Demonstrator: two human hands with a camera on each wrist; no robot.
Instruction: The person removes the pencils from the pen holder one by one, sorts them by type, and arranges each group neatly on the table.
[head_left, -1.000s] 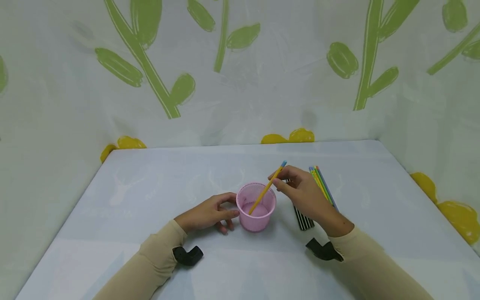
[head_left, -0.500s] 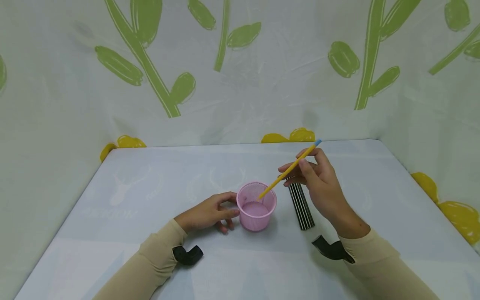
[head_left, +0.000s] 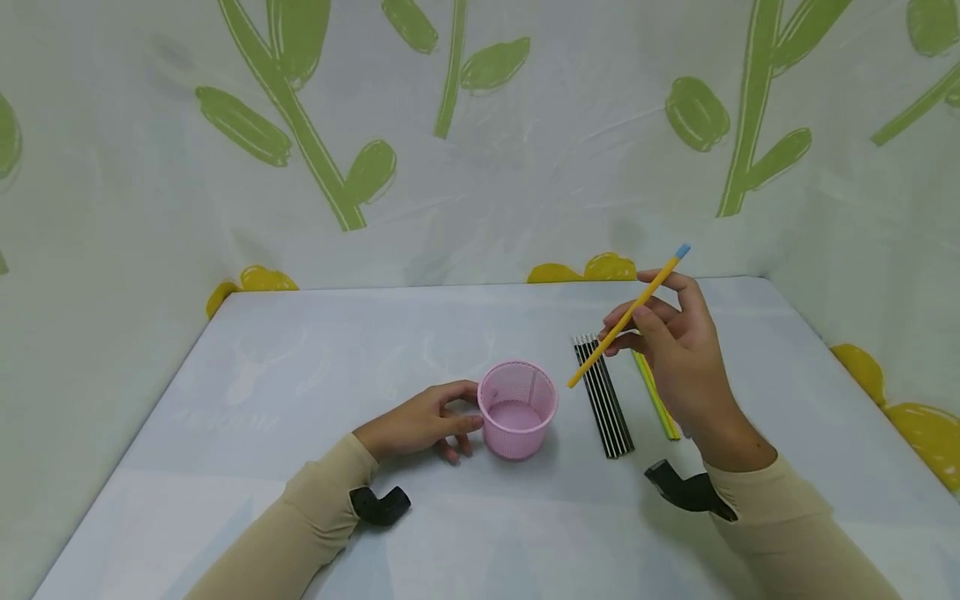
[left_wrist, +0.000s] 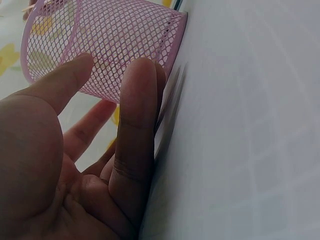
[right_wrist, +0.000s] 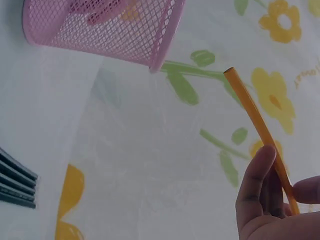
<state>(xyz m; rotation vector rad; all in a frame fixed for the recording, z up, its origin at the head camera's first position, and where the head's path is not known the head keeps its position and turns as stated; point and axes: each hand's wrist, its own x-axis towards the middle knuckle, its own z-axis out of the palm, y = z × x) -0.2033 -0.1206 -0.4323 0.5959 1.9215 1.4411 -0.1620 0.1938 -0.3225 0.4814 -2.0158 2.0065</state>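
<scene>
In the head view my right hand (head_left: 678, 358) pinches a yellow pencil (head_left: 630, 317) with a blue end up and its other end down, tilted above the table. The right wrist view shows that same pencil (right_wrist: 257, 120) between thumb and fingers, its lower end flat. A pink mesh pencil cup (head_left: 517, 417) stands upright left of the pencil, apart from it. My left hand (head_left: 427, 423) lies at the cup's left side, thumb and forefinger tips touching it without wrapping round. Up close in the left wrist view, its relaxed fingers (left_wrist: 137, 95) lie against the mesh (left_wrist: 107, 40).
Right of the cup lies a row of black pencils (head_left: 607, 408) with pale tips. Some yellow and green pencils (head_left: 656, 396) lie beyond, partly hidden by my right hand. The white table (head_left: 300, 350) meets a leaf-patterned wall sheet (head_left: 585, 167) at the back.
My right hand has lifted the yellow pencil out of the cup and carried it up and to the right. The left hand stays by the cup.
</scene>
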